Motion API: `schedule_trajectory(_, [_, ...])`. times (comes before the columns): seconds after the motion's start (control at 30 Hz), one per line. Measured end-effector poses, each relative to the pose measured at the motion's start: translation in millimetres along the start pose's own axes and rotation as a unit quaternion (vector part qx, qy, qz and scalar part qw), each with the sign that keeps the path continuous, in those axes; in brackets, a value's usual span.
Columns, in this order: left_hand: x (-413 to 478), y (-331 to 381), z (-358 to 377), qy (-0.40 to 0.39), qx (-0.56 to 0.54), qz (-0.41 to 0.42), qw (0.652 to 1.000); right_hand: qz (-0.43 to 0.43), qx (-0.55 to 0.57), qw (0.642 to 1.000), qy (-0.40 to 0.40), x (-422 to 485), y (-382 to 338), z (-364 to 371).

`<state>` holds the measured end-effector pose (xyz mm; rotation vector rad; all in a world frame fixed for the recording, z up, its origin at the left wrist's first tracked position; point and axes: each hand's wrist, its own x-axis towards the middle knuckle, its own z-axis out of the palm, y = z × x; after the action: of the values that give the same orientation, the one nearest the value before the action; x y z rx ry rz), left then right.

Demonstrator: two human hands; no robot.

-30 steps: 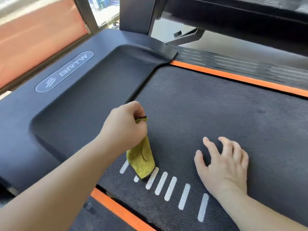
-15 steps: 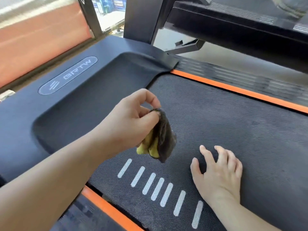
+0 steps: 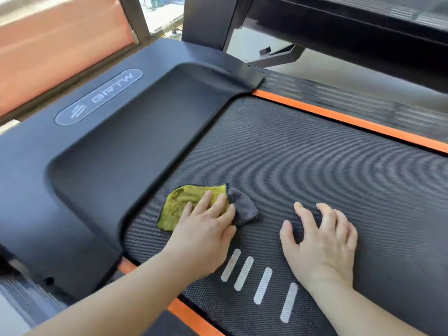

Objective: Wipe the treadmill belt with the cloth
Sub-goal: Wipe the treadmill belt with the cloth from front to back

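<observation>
The black textured treadmill belt (image 3: 327, 170) fills the middle and right of the head view, with several white dashes near its front edge. A small cloth (image 3: 184, 202), yellow-green on one face and grey on a folded-over corner, lies flat on the belt close to the motor cover. My left hand (image 3: 206, 229) presses down on the cloth with straight, spread fingers. To the right, my right hand (image 3: 322, 243) rests on the bare belt, fingers spread and slightly bent, holding nothing.
The black motor cover (image 3: 109, 146) with an oval logo plate rises left of the belt. Orange strips (image 3: 351, 122) border the belt at the far side and near side. A ribbed side rail (image 3: 363, 103) and another machine's dark frame (image 3: 339, 25) lie beyond.
My left hand held the cloth bunched up above the belt, then laid it down and flattened it on the belt near the motor cover. My right hand has stayed on the belt.
</observation>
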<state>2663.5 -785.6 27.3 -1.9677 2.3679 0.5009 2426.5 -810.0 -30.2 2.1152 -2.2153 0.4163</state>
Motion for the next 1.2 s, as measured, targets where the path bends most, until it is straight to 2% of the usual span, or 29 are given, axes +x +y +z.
schedule_trajectory(0.03, [1,-1,11,-0.029,0.003,-0.016,0.999,-0.001,-0.001,1.0,0.0,-1,1,0])
schedule_trajectory(0.17, [36,-28,14,-0.014,0.058,0.008,0.998,-0.005,-0.013,1.0,-0.026,0,3,4])
schedule_trajectory(0.27, [90,-25,7,0.009,0.026,-0.098,0.995,-0.004,-0.017,0.999,-0.044,1,4,7])
schedule_trajectory(0.33, [106,9,17,0.03,0.011,-0.113,0.993,-0.003,-0.013,0.999,-0.039,1,5,8])
schedule_trajectory(0.37, [104,30,23,0.037,0.018,-0.072,0.997,-0.004,-0.007,0.999,-0.033,1,6,9])
schedule_trajectory(0.43, [91,56,29,0.012,0.031,0.071,0.997,-0.009,0.001,1.0,-0.018,2,6,11])
schedule_trajectory(0.5, [95,38,20,-0.027,0.025,0.18,0.983,-0.008,0.0,1.0,-0.015,2,6,11])
schedule_trajectory(0.53, [105,19,14,-0.021,0.033,0.194,0.98,-0.006,-0.001,1.0,-0.018,2,6,11])
schedule_trajectory(0.57, [115,-1,10,0.002,0.052,0.162,0.985,-0.004,-0.005,1.0,-0.022,2,6,10])
schedule_trajectory(0.63, [125,-24,3,0.036,0.06,0.004,0.998,-0.004,-0.012,1.0,-0.027,1,5,9])
schedule_trajectory(0.67, [122,-21,7,0.042,0.053,-0.045,0.997,-0.004,-0.011,1.0,-0.027,1,5,10])
schedule_trajectory(0.7, [115,-10,13,0.047,0.036,-0.047,0.997,-0.005,-0.006,1.0,-0.023,1,5,10])
schedule_trajectory(0.73, [103,5,18,0.044,0.019,-0.002,0.999,-0.005,-0.001,1.0,-0.02,2,4,11])
schedule_trajectory(0.8, [77,16,17,-0.008,-0.005,0.139,0.99,-0.002,0.002,1.0,-0.017,3,5,11])
schedule_trajectory(0.87, [79,-10,4,-0.042,0.013,0.214,0.976,-0.003,-0.003,1.0,-0.022,2,5,10])
schedule_trajectory(0.9, [89,-27,-1,-0.034,0.028,0.201,0.979,-0.002,-0.006,1.0,-0.027,1,5,9])
schedule_trajectory(1.0, [115,-47,-7,0.031,0.055,-0.008,0.998,-0.003,-0.013,0.999,-0.038,0,4,9])
schedule_trajectory(1.03, [115,-32,1,0.043,0.034,-0.037,0.998,-0.002,-0.011,0.999,-0.036,0,5,10])
schedule_trajectory(1.07, [108,-11,10,0.056,0.002,-0.015,0.998,-0.002,-0.008,0.999,-0.033,1,5,11])
schedule_trajectory(1.13, [81,28,22,0.029,-0.035,0.138,0.989,-0.001,-0.01,1.0,-0.029,2,4,12])
schedule_trajectory(1.2, [71,25,21,-0.011,-0.011,0.263,0.965,-0.001,-0.012,1.0,-0.028,2,5,12])
